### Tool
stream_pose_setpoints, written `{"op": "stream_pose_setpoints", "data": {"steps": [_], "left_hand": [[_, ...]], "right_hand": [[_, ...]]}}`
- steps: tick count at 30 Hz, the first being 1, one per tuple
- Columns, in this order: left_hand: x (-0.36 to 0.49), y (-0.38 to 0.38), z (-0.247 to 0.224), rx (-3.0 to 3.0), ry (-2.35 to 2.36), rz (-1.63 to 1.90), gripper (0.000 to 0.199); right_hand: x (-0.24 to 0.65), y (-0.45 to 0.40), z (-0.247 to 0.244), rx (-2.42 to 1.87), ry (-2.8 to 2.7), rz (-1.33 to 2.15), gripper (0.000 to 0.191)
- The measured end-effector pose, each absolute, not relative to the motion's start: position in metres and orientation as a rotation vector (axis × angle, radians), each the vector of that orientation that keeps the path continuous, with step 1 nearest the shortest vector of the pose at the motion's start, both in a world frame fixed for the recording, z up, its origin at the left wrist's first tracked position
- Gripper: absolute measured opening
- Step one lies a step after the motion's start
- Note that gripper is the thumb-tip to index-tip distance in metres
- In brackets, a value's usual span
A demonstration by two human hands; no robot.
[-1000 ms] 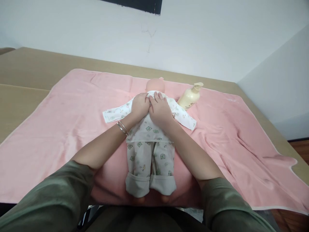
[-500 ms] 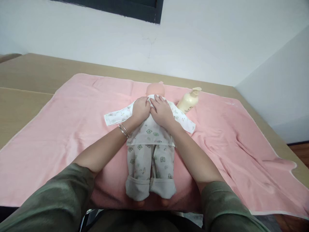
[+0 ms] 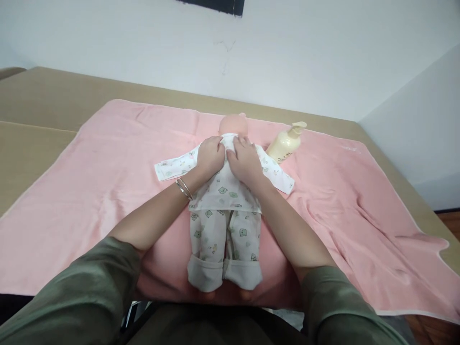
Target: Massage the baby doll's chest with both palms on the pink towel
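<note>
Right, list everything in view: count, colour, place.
blanket: one, pink, over table
table: at least one, tan, under blanket
doll: one, pinkish, on blanket, centre
shirt: one, white, printed, on doll
trousers: one pair, white, printed, cuffs rolled, below shirt
bottle: one, pale yellow, right of doll
walls: two, white, behind and right
panel: one, dark, top centre
floor: one, brown, lower right
bangles: two, silver, left wrist
sleeves: two, green, lower left and right
left hand: one, bare, on shirt
right hand: one, bare, on shirt
</note>
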State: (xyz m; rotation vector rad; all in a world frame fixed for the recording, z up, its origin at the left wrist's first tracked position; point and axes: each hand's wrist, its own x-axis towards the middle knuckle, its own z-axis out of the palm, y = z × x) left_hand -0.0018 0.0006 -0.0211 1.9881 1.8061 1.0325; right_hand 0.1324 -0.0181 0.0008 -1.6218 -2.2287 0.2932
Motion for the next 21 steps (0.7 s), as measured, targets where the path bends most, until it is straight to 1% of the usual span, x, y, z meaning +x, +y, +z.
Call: {"op": "stream_pose_setpoints", "data": {"steps": [4,8,10,12,14,16,18,21], "left_hand": [[-0.002,-0.001,-0.018,2.004,1.791,1.005,0.040],[-0.002,-0.001,-0.017,2.010,1.791,1.035,0.038],[-0.002,0.000,-0.018,1.993,1.784,1.046,0.039],[-0.002,0.000,-0.019,1.976,1.771,1.049,0.040],[-0.003,0.000,-0.018,1.957,1.755,1.047,0.042],[-0.003,0.000,-0.018,1.943,1.747,1.047,0.045],[-0.003,-0.001,-0.018,1.950,1.758,1.046,0.048],[-0.002,-0.001,-0.017,1.981,1.762,1.034,0.049]], "right_hand": [[0.151,-0.004,0.005,-1.811,-2.077,0.387,0.065],[0.165,-0.008,0.021,-1.986,-2.112,0.418,0.071],[0.157,-0.020,0.027,-1.934,-2.247,0.297,0.065],[0.142,-0.032,0.026,-1.720,-2.410,0.182,0.060],[0.131,-0.036,0.021,-1.516,-2.490,0.176,0.060],[0.130,-0.031,0.014,-1.416,-2.490,0.236,0.061],[0.137,-0.019,0.010,-1.438,-2.434,0.309,0.061],[0.151,-0.007,0.011,-1.716,-2.253,0.385,0.068]]}}
